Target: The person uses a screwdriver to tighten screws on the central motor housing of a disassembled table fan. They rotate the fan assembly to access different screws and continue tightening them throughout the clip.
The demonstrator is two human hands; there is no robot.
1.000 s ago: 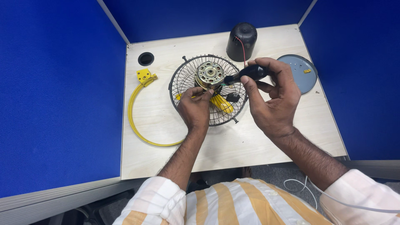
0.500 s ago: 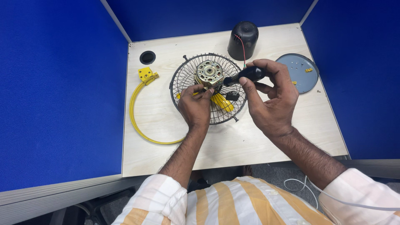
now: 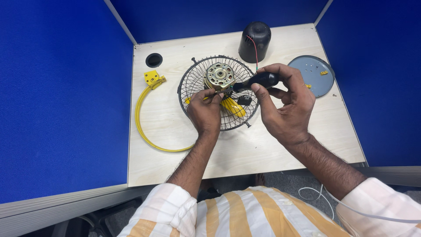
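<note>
A black wire fan grille (image 3: pixel 195 83) lies on the light wooden desk (image 3: pixel 175 127), with a brass-coloured motor (image 3: pixel 219 75) at its middle and a yellow part (image 3: pixel 231 106) beneath. My right hand (image 3: pixel 285 105) grips a black-handled screwdriver (image 3: pixel 258 80) whose shaft points left at the motor's lower edge. My left hand (image 3: pixel 205 112) rests on the grille, fingertips pinched at the screwdriver's tip beside the motor. What the fingertips hold is too small to tell.
A black motor cover (image 3: pixel 255 41) with a red wire stands at the back. A grey round plate (image 3: pixel 312 74) holding small yellow bits lies at the right. A yellow ring with a clamp (image 3: pixel 149 114) lies left, near a cable hole (image 3: pixel 154 59). Blue partitions surround the desk.
Both hands stay at the motor with little shift; the screwdriver remains pointed at the motor's lower edge.
</note>
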